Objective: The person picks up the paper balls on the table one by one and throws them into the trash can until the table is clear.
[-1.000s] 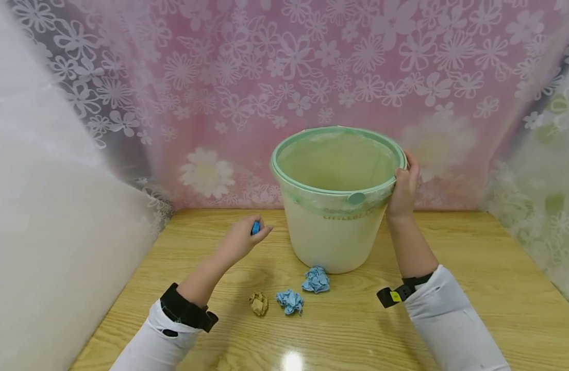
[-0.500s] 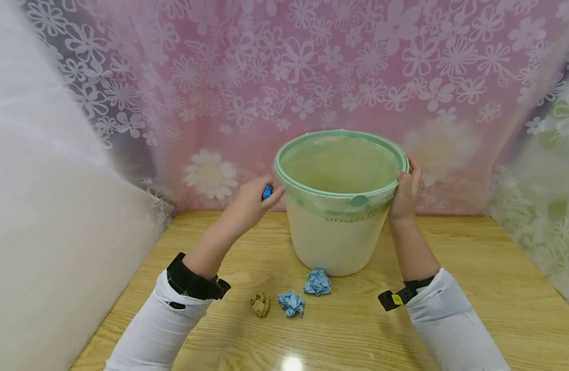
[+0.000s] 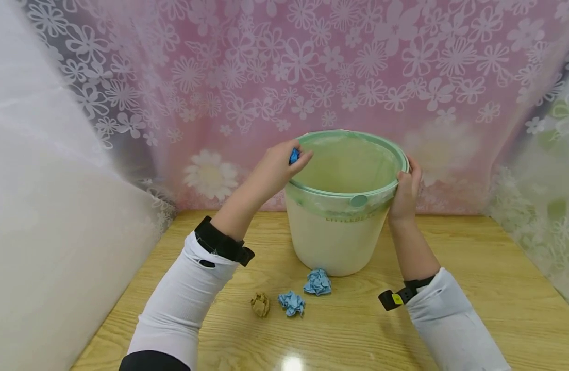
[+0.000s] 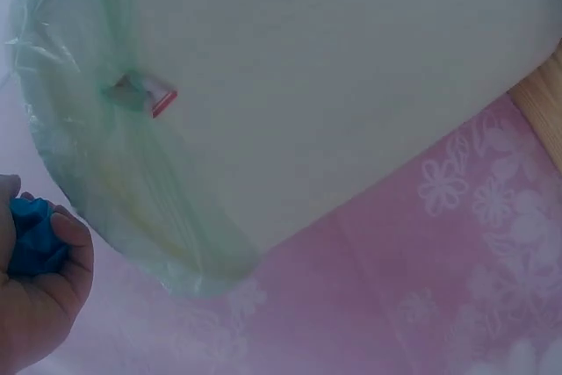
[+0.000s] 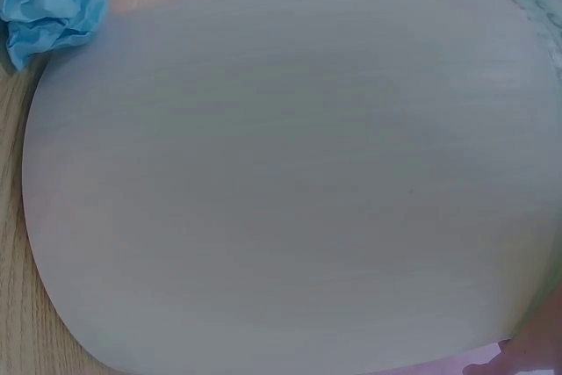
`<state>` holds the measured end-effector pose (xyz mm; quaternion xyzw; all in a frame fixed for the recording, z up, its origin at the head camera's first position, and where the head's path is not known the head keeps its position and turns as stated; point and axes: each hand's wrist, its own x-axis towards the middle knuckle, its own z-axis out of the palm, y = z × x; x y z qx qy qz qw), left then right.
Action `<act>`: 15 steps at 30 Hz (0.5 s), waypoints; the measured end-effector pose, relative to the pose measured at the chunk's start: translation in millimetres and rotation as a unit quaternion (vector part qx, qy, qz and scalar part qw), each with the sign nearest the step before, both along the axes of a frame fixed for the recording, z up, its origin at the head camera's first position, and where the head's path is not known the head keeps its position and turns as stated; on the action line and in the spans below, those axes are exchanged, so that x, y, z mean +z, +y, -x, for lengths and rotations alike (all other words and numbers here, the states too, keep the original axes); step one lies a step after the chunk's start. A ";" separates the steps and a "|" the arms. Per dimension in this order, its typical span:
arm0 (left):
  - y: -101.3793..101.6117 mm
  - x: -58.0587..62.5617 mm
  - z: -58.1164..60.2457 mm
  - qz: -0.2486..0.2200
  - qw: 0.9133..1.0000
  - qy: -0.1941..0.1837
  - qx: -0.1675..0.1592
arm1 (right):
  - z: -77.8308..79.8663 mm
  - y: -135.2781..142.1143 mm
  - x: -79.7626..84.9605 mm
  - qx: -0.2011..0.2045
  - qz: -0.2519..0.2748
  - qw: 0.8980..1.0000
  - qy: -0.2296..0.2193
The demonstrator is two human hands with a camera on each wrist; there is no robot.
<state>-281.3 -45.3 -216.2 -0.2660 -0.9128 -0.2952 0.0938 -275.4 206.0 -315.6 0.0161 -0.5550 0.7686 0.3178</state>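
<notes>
My left hand point(image 3: 281, 166) curls round a small crumpled blue paper ball point(image 4: 37, 239), which partly shows between the fingers. That hand is at the left rim of a white bin point(image 3: 333, 239) lined with a pale green translucent bag point(image 4: 167, 243). In the head view it overlaps the rim; whether it touches is unclear. At the opposite side, my right hand point(image 3: 405, 198) grips the green rim point(image 3: 321, 192), thumb on the near side. The bin stands upright, and the part of its inside that shows holds nothing visible.
A light blue crumpled paper ball point(image 3: 318, 282) lies against the bin's base. Nearer are another light blue paper ball point(image 3: 291, 303) and a brown one point(image 3: 260, 304) on the wooden table point(image 3: 470, 252). A pink floral curtain point(image 3: 247, 77) hangs behind.
My left hand has risen and moved right, from beside the bin to its left rim, carrying the blue paper ball. The right hand keeps its grip on the rim.
</notes>
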 end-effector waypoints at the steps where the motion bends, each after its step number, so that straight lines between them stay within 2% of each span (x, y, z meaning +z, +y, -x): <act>1: 2.4 1.4 2.3 -0.001 1.000 -0.002 -0.001 | 0.1 -0.1 -0.2 0.000 0.001 1.000 0.001; 8: 16.0 8.2 16.6 -0.001 1.000 -0.013 0.005 | 0.2 -0.1 -2.4 0.000 -0.003 1.000 -0.001; 15: 31.2 15.6 31.9 0.041 0.998 -0.050 -0.006 | 0.8 0.1 0.2 -0.001 0.002 1.000 0.000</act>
